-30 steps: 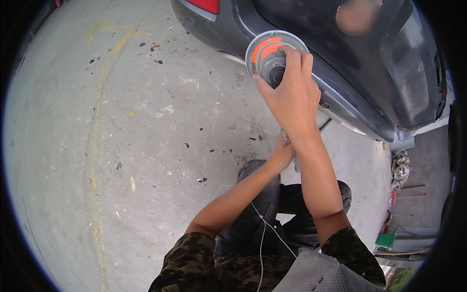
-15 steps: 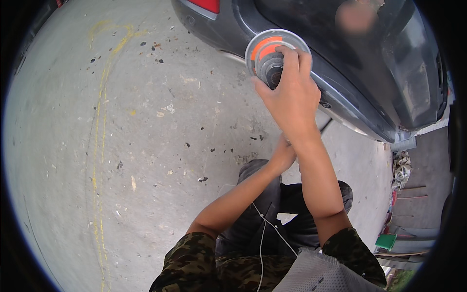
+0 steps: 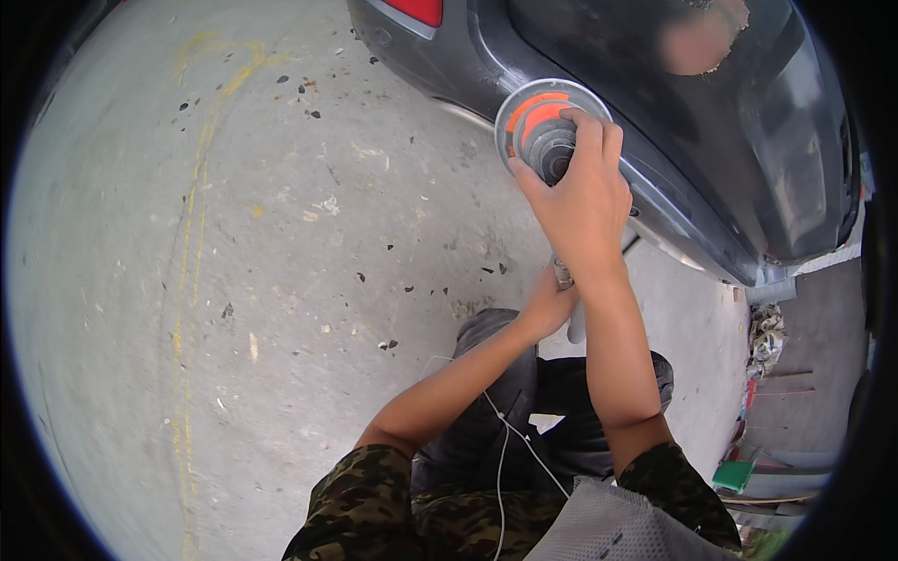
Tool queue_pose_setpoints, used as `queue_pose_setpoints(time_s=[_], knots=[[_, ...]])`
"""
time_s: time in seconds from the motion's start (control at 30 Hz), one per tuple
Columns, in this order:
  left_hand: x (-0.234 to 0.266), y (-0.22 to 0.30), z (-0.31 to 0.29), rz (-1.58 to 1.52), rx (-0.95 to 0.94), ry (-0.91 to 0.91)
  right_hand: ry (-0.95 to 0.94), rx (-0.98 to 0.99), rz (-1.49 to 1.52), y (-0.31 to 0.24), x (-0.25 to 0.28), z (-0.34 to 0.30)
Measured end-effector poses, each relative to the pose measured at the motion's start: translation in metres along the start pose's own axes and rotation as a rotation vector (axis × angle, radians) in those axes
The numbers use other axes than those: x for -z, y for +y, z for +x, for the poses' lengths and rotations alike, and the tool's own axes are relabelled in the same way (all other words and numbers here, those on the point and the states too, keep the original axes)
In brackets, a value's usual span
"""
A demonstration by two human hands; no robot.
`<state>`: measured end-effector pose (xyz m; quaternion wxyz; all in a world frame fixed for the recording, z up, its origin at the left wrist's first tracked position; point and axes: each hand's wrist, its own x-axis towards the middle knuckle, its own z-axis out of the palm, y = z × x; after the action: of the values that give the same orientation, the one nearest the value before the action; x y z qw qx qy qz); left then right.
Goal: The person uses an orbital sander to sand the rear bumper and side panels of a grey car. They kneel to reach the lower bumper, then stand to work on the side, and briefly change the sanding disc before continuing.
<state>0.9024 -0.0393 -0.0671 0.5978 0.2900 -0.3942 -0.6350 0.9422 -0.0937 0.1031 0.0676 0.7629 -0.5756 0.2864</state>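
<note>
A round power sander [image 3: 535, 122] with a grey and orange top rests against the dark grey car bumper [image 3: 645, 173], near its lower edge. My right hand [image 3: 585, 192] is closed over the sander from above, thumb on the near side and fingers curled across the top. Below that wrist, my left hand [image 3: 550, 304] is wrapped around the sander's rear handle or hose end; a metal fitting [image 3: 562, 274] shows beside its fingers. The right forearm partly hides this grip. Around the sander, the bumper surface looks scuffed and dull.
A red tail light [image 3: 416, 9] sits at the top. Concrete floor [image 3: 299, 280] with yellow lines [image 3: 195, 224] and scattered dark chips spreads left. A white cord [image 3: 506, 458] hangs over my lap. At right are crumpled material [image 3: 767, 332] and a green object [image 3: 732, 476].
The sander, my right hand and the car appear slightly farther right and lower in the view. The sander stays at nearly the same spot on the bumper. More of the metal fitting shows.
</note>
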Motion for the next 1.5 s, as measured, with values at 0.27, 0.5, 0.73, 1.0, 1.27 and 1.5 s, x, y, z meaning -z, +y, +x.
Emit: queue_pose_setpoints(time_s=[0.27,0.5,0.73,1.0,1.27,1.5], knots=[[0.007,-0.004,0.001,-0.044,0.004,-0.075,-0.020,0.106,0.024,-0.002,-0.010,-0.001],[0.005,-0.002,-0.009,-0.022,-0.041,0.044,-0.057,0.043,0.019,-0.003,-0.013,-0.010],[0.017,0.003,-0.005,0.026,0.036,-0.011,-0.021,0.103,0.027,-0.005,-0.020,-0.006],[0.020,0.000,-0.001,-0.033,0.046,-0.029,-0.001,0.201,0.056,-0.010,-0.026,-0.005],[0.015,0.000,0.000,0.019,-0.057,-0.004,-0.016,0.092,0.028,-0.004,-0.018,-0.006],[0.011,0.004,-0.001,0.023,0.047,-0.011,-0.045,0.025,-0.001,-0.002,-0.009,-0.004]])
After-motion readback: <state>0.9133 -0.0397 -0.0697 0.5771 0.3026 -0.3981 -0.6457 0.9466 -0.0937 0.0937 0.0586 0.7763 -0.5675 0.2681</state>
